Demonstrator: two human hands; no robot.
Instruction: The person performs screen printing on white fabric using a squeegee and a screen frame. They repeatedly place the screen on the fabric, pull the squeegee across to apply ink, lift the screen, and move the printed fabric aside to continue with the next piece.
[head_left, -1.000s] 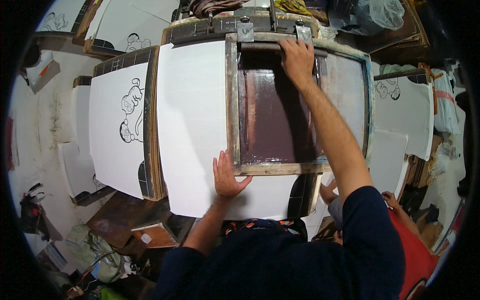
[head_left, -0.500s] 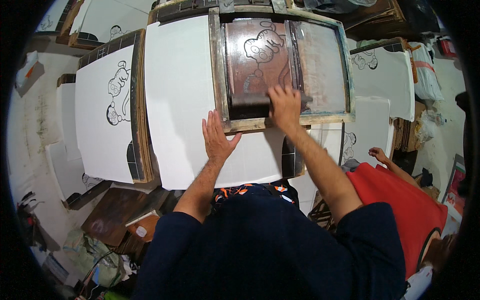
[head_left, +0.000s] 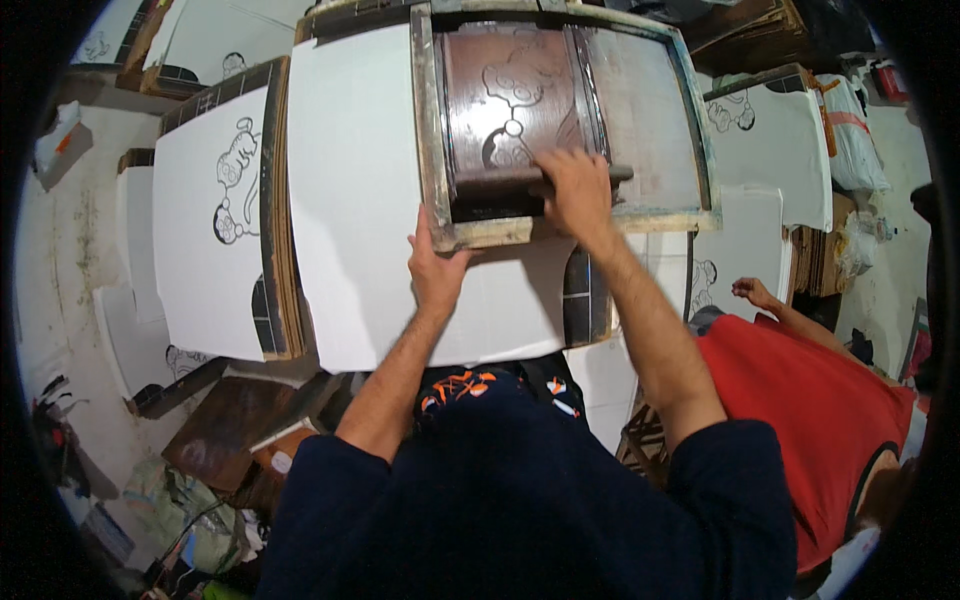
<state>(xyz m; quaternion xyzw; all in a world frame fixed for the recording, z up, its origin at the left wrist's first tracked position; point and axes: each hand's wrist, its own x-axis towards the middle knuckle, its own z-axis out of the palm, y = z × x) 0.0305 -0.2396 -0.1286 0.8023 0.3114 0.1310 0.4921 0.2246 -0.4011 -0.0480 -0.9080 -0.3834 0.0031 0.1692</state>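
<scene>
A wooden-edged printing screen (head_left: 490, 236) lies over a white fabric sheet (head_left: 350, 190) on a dark board. Through the screen's brown mesh shows a black-lined cartoon animal. My right hand (head_left: 578, 195) is wrapped round a dark squeegee (head_left: 495, 180), which spans the mesh near the screen's near edge. At the near left corner of the screen, my left hand (head_left: 436, 272) grips the frame, index finger along its left side and thumb by the near edge; its other fingers are partly hidden. The near edge looks slightly raised from the sheet.
To the left, a printed white sheet (head_left: 205, 220) lies on another board. More printed sheets (head_left: 765, 150) are on the right. A person in a red top (head_left: 800, 410) is close at my right. Bags (head_left: 180, 515) and brown panels (head_left: 225, 425) lie at lower left.
My left hand has gone from lying flat by the corner to gripping it. The screen's near edge has risen a little. The squeegee has tilted and shifted slightly away with my right hand.
</scene>
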